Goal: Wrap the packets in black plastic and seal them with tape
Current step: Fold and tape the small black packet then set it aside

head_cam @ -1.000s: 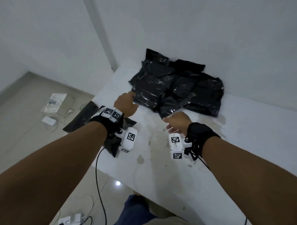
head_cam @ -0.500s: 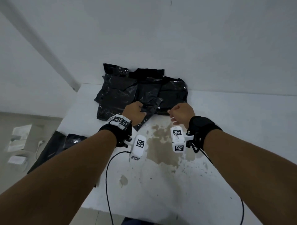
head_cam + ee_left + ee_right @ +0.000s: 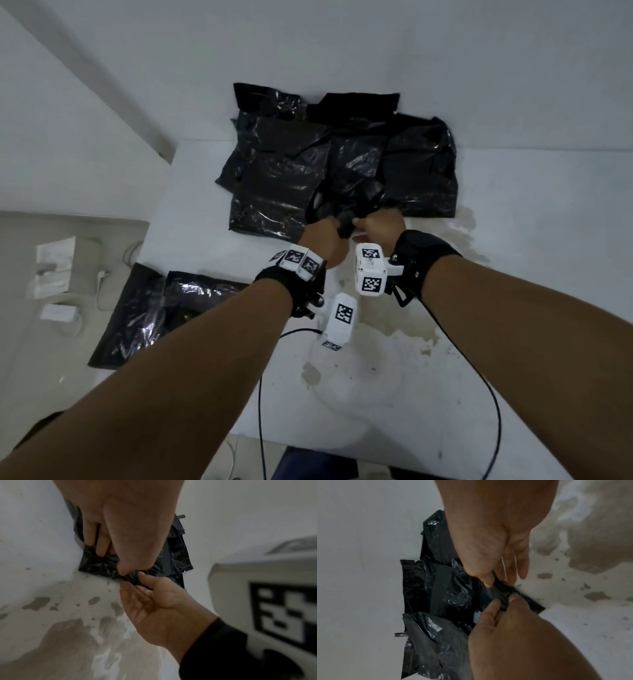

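Note:
A pile of packets wrapped in shiny black plastic [image 3: 284, 178] lies at the back of the white table [image 3: 513, 205], against the wall. At the pile's near edge a crumpled piece of black plastic [image 3: 346, 219] is lifted a little. My left hand [image 3: 325, 233] pinches it between thumb and fingers, as the left wrist view [image 3: 112, 562] also shows. My right hand [image 3: 380, 222] meets it from the right and pinches the same edge [image 3: 500, 582]. No tape roll is in sight. What lies inside the plastic is hidden.
Flat black plastic sheets [image 3: 137, 318] hang off the table's left edge near the floor. Papers and a charger [image 3: 54, 267] lie on the floor at left. Brown stains [image 3: 404, 329] mark the tabletop. Wrist cables [image 3: 493, 411] trail across the near side.
Both hands have moved forward to the pile. The left hand took hold of the plastic edge first; the right hand has come in beside it and pinches it too.

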`<state>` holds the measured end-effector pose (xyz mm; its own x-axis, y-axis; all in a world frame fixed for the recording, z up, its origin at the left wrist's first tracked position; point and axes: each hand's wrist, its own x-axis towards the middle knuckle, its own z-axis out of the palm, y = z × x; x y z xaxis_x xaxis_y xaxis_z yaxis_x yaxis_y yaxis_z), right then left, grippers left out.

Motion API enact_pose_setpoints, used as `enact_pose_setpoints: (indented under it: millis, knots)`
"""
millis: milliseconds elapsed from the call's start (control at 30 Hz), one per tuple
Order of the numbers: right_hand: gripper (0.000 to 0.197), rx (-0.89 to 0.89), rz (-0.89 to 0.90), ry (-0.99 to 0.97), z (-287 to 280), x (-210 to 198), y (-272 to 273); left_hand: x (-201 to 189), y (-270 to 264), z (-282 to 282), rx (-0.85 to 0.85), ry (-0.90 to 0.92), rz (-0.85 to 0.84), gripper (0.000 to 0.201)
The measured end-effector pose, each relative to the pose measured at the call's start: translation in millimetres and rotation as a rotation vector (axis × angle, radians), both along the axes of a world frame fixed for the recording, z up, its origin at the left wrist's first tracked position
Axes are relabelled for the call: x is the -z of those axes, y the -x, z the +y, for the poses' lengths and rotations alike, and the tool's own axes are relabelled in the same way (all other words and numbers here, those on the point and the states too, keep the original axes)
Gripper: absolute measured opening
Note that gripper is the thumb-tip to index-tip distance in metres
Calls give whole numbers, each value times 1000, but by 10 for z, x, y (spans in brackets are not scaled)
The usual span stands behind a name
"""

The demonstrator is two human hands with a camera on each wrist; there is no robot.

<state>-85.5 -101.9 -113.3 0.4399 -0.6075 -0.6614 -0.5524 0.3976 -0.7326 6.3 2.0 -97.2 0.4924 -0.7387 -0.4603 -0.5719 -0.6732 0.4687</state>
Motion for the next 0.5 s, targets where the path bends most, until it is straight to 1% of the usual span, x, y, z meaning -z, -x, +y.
enact_pose_setpoints:
  millis: [33, 100, 200, 233, 267, 300, 333, 367, 400, 433, 500]
  knots:
    - [16, 5, -4, 8, 46, 2, -36, 12, -23, 22, 5, -5, -2, 35]
    - [22, 23, 15, 54, 110, -13, -82, 27, -84, 47, 28, -14, 4, 35]
    - [30, 30, 87, 104, 125, 11, -116, 29, -162, 79, 59, -35, 19, 36]
    - [31, -14, 117, 137, 131, -11, -117, 25, -181, 90, 75, -40, 21, 37]
    - [32, -21, 152, 131, 116, -28, -115, 15, -196, 98, 92, -44, 22, 38]
    - [32, -51, 139, 155, 105, -78, -90, 4, -205, 105, 106, -45, 22, 38]
    - [31, -123, 162, 252, 79, -83, -75, -7, -212, 111, 116, -42, 25, 40]
    - [31, -213, 251, 377, 92, -73, -55, -18, -215, 118, 118, -37, 29, 42]
    - [32, -230, 312, 419, 108, -72, -54, -35, -213, 124, 116, -36, 34, 44]
    - [33, -238, 314, 431, 108, -58, -53, -50, -210, 130, 116, -33, 36, 45]
    - [34, -197, 321, 418, 143, -23, -68, -72, -196, 144, 131, -19, 39, 40]
